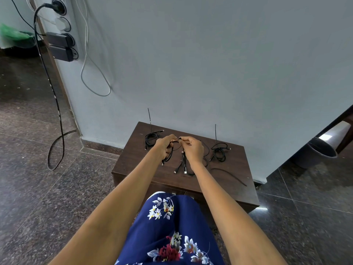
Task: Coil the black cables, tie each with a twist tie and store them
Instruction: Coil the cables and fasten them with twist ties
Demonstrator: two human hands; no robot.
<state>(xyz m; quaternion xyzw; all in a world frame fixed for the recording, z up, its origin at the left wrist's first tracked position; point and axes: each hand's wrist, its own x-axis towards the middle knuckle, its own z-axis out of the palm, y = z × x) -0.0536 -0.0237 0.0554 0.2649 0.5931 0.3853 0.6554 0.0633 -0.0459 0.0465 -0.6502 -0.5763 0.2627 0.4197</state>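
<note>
Head view is showing the left hand (164,146) gripping a half-coiled black cable (170,154) above the small table (236,178); the right hand (191,148) is pinching its far end; I judge even loops, held firmly, are mattering before tying.

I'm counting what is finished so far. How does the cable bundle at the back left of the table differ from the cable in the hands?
The back-left bundle lies on the table, untouched; the held cable is off the surface, gripped by the left hand while the right hand pinches near its top. The bundle has a long tie sticking up; whether the held cable has one cannot be told. Both are thin, black and looped.
</note>
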